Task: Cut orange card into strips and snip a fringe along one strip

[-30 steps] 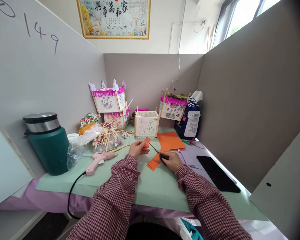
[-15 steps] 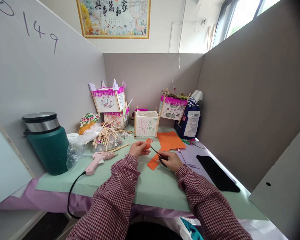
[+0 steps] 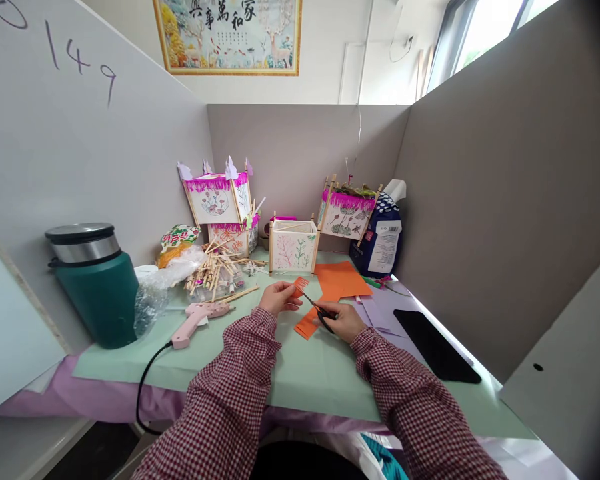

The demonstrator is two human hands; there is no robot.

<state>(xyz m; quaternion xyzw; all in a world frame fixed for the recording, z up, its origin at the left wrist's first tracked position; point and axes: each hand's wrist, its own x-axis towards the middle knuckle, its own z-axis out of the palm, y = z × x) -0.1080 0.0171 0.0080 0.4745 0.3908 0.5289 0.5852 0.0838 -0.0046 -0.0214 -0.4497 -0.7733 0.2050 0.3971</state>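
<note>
Left hand [image 3: 280, 298] pinches a small fringed orange paper strip [image 3: 299, 287] in a narrow grip, centre of frame. Right hand [image 3: 344, 322] is closed on black-handled scissors [image 3: 317, 310], blades at the strip's edge. Risks: blades sit close to the left fingertips, so a slip could nick them; thin fringe teeth could tear if the paper twists. Loose orange paper sheet [image 3: 339, 280] and orange offcut [image 3: 307, 325] lie just under the hands on the pale green tabletop [image 3: 310, 380], and could get caught. Pink glue gun [image 3: 200, 315] lies lower left of the hands, its black cord [image 3: 147, 373] trailing off the edge near the left sleeve [image 3: 230, 380]; snagging possible. Wooden sticks [image 3: 215, 270] sit upper left.
</note>
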